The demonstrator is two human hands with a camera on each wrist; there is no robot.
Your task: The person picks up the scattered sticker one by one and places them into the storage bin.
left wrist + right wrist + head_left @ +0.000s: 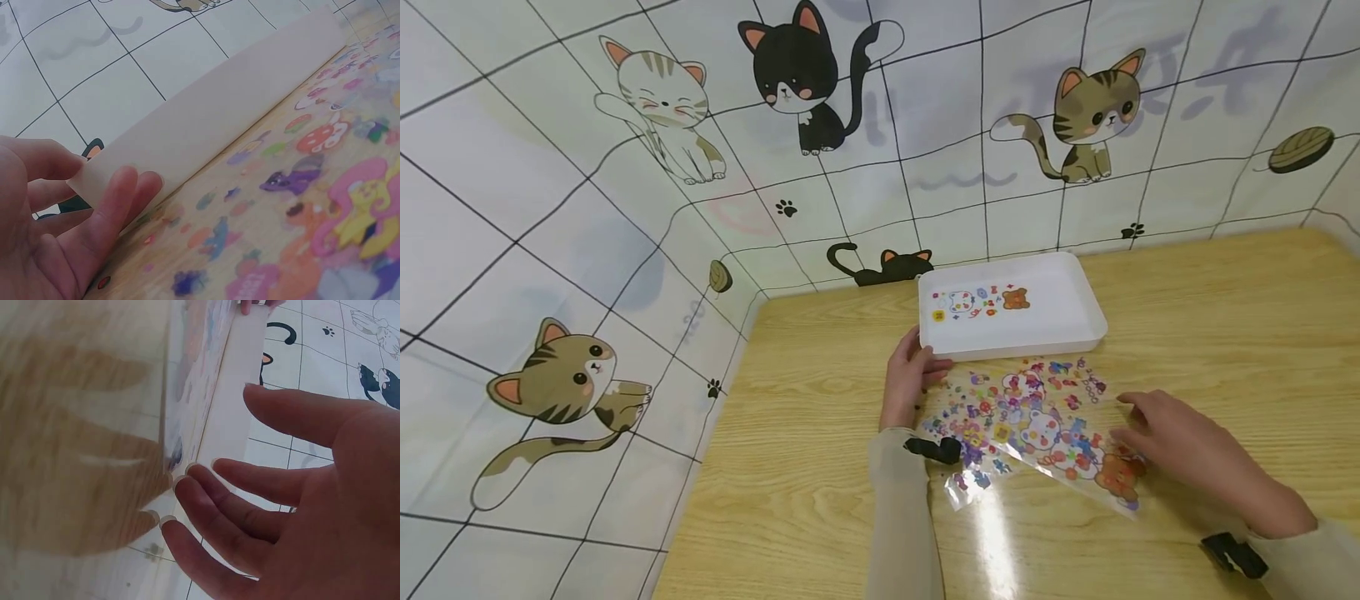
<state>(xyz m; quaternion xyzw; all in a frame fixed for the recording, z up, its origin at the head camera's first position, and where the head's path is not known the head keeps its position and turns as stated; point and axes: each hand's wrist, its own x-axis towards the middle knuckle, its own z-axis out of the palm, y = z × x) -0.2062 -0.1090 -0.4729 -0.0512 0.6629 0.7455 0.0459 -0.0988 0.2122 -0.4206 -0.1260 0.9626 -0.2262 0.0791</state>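
A shallow white tray [1060,304] stands near the back wall, with small stickers and a brown bear sticker [1016,298] on its left part. At its front left corner, my left hand [908,379] grips the edge; the left wrist view has the fingers around the tray's corner [103,181]. In front of the tray lie clear sticker sheets [1045,429], overlapping and full of colourful cartoon figures. My right hand [1187,442] is just off their right edge, fingers spread and holding nothing. In the right wrist view its fingertips [181,487] are low over the glossy table.
The wood-grain table [790,467] meets a white-tiled wall [955,100] with cat drawings at the back, and another such wall [550,275] on the left. Black straps [934,450] are around both sleeves' wrists. Bright light reflects off the table near the front.
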